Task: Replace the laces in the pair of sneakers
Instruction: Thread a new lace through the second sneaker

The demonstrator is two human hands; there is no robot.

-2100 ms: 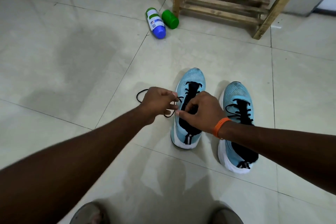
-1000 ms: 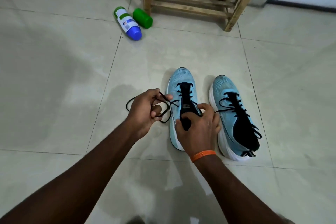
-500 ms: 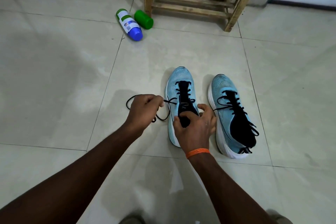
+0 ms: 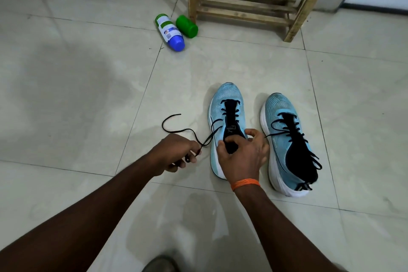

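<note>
Our left hand [image 4: 176, 152] pinches the black lace [image 4: 194, 133] beside the left sneaker [image 4: 227, 104], while our right hand [image 4: 242, 154] grips its black tongue [image 4: 230, 117]. The right sneaker [image 4: 284, 139] stands just beside it on the tiled floor [image 4: 88, 95].

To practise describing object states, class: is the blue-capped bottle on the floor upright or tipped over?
Tipped over: the blue-capped bottle lies on its side on the floor, blue cap pointing toward the camera.
</note>
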